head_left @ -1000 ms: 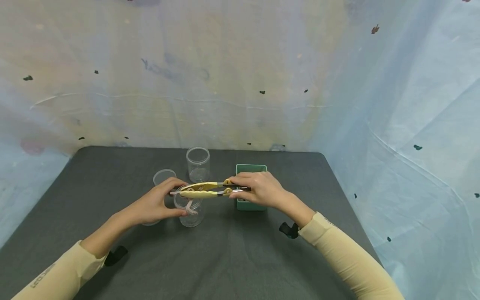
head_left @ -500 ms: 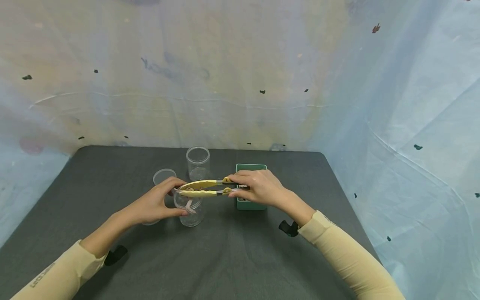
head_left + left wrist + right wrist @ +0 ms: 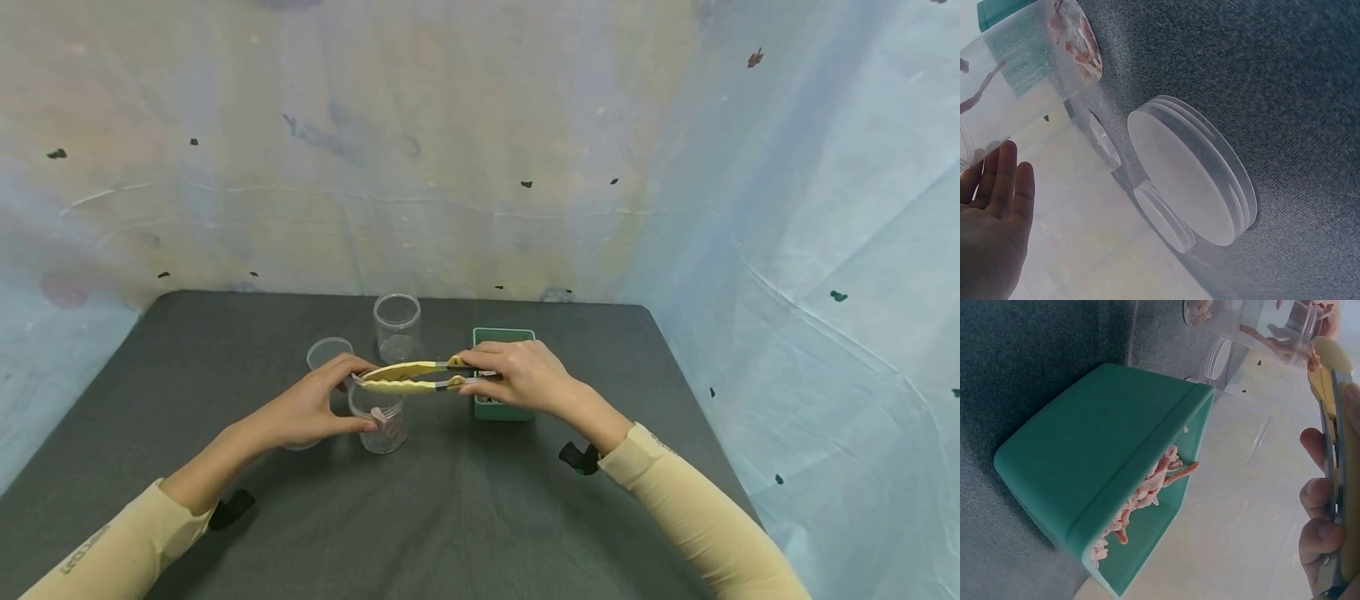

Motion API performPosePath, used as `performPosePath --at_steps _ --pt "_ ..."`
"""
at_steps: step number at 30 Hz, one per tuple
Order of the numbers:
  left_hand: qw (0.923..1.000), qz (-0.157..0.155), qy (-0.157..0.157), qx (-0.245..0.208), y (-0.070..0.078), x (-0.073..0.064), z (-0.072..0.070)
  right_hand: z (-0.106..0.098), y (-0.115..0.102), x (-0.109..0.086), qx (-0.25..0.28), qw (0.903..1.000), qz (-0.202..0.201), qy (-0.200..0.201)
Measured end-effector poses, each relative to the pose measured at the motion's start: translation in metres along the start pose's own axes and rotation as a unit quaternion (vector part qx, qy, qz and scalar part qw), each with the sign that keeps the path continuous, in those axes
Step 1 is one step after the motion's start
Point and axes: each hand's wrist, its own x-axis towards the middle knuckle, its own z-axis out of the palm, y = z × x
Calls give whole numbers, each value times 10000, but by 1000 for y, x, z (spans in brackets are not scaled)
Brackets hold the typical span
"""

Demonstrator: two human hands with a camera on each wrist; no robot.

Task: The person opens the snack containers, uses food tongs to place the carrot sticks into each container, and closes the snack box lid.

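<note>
- Tongs [image 3: 397, 387] cross the centre of the frame, your right hand [image 3: 525, 379] wrapped firmly about the handle end; their arms lie nearly level, tips at the jar's mouth, presumably to deliver strips from the side.
- Front jar [image 3: 386, 440], left of centre, stands inside your left hand [image 3: 315, 404], thumb on the near side of the rim, fingers bent round the far side, probably to keep it from tipping.
- Pale, meat-like strip [image 3: 378, 415] shows at that mouth; whether the tongs grip it, you cannot tell. More pieces lie at the bottom.
- Green container [image 3: 504, 412], beneath your right hand, holds further strips [image 3: 1147, 490], apparently kept close for short reaches.
- Rear jar [image 3: 397, 310] waits upper centre on the tabletop [image 3: 465, 517]; lids [image 3: 328, 348] rest at left, seemingly set aside to leave the mouths uncovered.
</note>
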Motion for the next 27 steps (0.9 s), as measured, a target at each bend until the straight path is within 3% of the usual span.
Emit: performPosePath --at_steps 15,27 --pt "10000 2 -46 -38 2 0 -2 -12 2 -7 112 9997 -189 99" --pt "10000 -21 -60 -40 2 0 -2 -8 1 -7 165 9998 -106 84"
